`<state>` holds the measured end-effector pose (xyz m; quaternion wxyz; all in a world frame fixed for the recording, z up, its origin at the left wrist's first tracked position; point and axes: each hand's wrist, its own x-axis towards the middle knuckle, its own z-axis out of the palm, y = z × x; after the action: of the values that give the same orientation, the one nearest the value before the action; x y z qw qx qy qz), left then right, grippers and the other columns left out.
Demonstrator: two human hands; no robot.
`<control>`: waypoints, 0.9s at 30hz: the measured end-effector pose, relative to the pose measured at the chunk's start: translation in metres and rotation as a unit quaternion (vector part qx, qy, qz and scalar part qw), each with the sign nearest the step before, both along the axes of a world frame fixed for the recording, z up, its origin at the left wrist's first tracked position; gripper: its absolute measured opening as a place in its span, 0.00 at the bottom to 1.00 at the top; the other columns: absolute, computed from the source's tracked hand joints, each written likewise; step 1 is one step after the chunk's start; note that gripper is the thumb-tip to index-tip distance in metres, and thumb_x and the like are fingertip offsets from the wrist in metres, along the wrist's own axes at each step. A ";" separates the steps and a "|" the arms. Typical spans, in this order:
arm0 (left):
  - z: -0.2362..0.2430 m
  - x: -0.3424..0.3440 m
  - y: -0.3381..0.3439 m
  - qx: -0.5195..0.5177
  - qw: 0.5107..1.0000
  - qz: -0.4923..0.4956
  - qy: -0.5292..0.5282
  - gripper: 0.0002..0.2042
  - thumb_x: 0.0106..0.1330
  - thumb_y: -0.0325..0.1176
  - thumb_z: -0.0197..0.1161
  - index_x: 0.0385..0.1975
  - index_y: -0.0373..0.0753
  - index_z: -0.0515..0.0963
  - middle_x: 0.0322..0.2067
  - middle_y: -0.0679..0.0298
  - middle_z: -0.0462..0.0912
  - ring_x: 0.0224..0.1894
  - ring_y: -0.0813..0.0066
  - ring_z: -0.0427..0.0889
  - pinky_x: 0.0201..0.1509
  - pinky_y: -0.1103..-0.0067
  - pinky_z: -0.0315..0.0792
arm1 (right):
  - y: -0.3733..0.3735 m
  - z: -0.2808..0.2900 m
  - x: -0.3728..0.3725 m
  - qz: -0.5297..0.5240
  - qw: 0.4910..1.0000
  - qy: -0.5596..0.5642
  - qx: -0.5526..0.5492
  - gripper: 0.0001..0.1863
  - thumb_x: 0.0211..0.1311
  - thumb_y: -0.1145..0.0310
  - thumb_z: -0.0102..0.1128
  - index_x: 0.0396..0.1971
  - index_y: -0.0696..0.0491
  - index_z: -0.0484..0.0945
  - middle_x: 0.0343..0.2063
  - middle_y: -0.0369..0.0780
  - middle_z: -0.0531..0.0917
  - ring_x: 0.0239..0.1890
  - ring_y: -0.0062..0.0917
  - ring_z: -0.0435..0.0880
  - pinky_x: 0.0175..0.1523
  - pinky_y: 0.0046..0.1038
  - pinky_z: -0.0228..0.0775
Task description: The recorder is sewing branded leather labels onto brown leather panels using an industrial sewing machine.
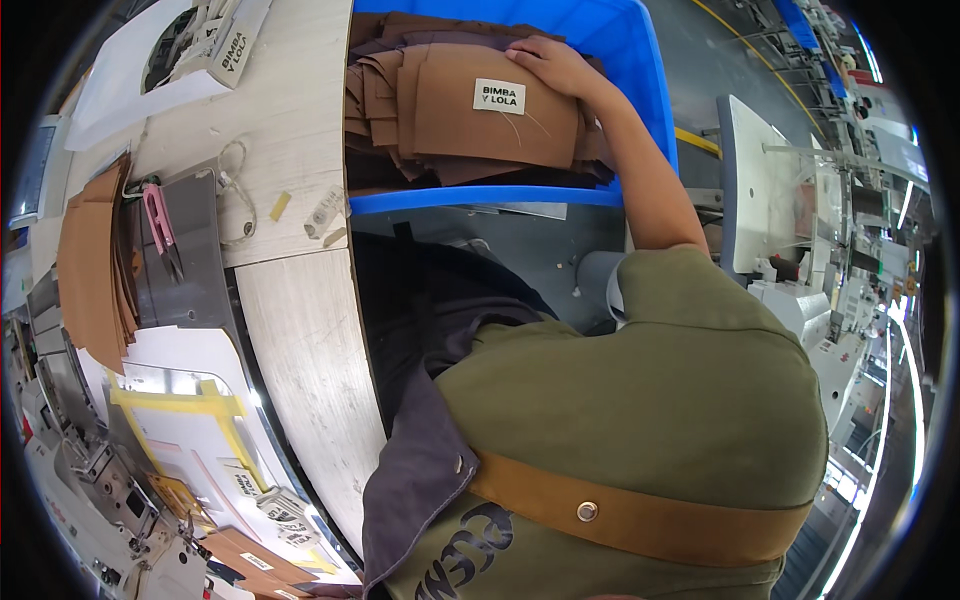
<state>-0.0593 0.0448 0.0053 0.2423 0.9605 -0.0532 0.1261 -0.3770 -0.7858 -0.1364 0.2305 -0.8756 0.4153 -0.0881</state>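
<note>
Remotely, I see the right hand (557,66), fingers apart, likely steadying stacked flat brown panels (455,135) in a blue plastic bin (650,90); left hand unseen.

Brown panels (545,140), white label (499,97), blue bin (500,198), pink-handled scissors (158,222), olive shirt (650,400).

The person wears an olive-green top (640,390) with a loose sleeve (705,285) that ends near the elbow; the right hand (552,66) and forearm (655,185) are bare. Large dark lettering (468,550) marks the cloth. A wide, flat brown strap (690,528) crosses the top, set with a round metal stud (587,512). Beside it hangs a dark purple-grey flap (415,485) with a stitched edge and a small metal fastener (460,466).
</note>
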 end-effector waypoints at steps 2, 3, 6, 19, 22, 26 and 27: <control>-0.003 0.006 0.005 0.004 1.000 0.004 0.012 0.30 0.82 0.49 0.55 0.78 0.41 0.68 0.64 0.50 0.82 0.62 0.51 0.83 0.66 0.64 0.77 | 0.000 0.000 0.000 0.004 1.000 -0.003 -0.008 0.25 0.80 0.47 0.54 0.56 0.52 0.87 0.55 0.48 0.87 0.59 0.46 0.83 0.65 0.42 0.74; -0.004 0.010 0.007 0.007 1.000 0.007 0.018 0.30 0.82 0.49 0.55 0.78 0.41 0.68 0.64 0.50 0.82 0.62 0.51 0.83 0.66 0.64 0.77 | 0.000 0.000 0.000 0.004 1.000 -0.002 -0.008 0.25 0.80 0.47 0.54 0.56 0.52 0.87 0.55 0.48 0.87 0.59 0.46 0.83 0.65 0.42 0.74; -0.008 0.021 0.014 0.013 0.999 0.013 0.035 0.31 0.82 0.51 0.54 0.78 0.41 0.68 0.65 0.50 0.81 0.63 0.50 0.82 0.67 0.64 0.76 | 0.001 -0.001 0.000 0.002 1.000 0.002 -0.008 0.25 0.79 0.47 0.54 0.56 0.52 0.87 0.55 0.48 0.87 0.59 0.46 0.83 0.65 0.42 0.74; -0.041 0.101 0.035 0.042 0.992 0.034 0.112 0.34 0.81 0.57 0.53 0.77 0.40 0.70 0.67 0.48 0.81 0.66 0.48 0.81 0.70 0.63 0.74 | -0.004 -0.003 -0.006 -0.006 1.000 0.004 -0.007 0.25 0.79 0.48 0.55 0.57 0.52 0.87 0.56 0.48 0.86 0.60 0.46 0.83 0.65 0.42 0.74; -0.051 0.124 0.040 0.050 0.990 0.044 0.126 0.34 0.81 0.59 0.53 0.77 0.39 0.70 0.67 0.47 0.81 0.67 0.47 0.80 0.70 0.63 0.74 | -0.005 -0.004 -0.003 -0.008 1.000 0.004 0.000 0.25 0.80 0.48 0.55 0.58 0.52 0.86 0.56 0.48 0.86 0.60 0.46 0.83 0.66 0.42 0.74; -0.058 0.139 0.067 0.045 0.986 0.090 0.130 0.36 0.81 0.61 0.52 0.76 0.39 0.71 0.68 0.47 0.80 0.68 0.46 0.80 0.71 0.63 0.73 | -0.005 0.000 0.017 0.048 0.991 -0.063 -0.111 0.26 0.81 0.50 0.55 0.62 0.55 0.83 0.61 0.48 0.84 0.65 0.47 0.81 0.72 0.41 0.70; -0.058 0.133 0.082 0.036 0.984 0.123 0.121 0.36 0.80 0.62 0.52 0.76 0.39 0.71 0.68 0.47 0.80 0.68 0.46 0.80 0.72 0.63 0.73 | 0.001 0.006 0.031 0.053 0.989 -0.090 -0.105 0.26 0.82 0.51 0.54 0.65 0.56 0.81 0.65 0.49 0.82 0.69 0.46 0.78 0.75 0.40 0.67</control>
<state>0.0734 0.1272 -0.0523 0.1947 0.9760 0.0901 0.0361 -0.3461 -0.7853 -0.1303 0.1783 -0.9043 0.3339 -0.1974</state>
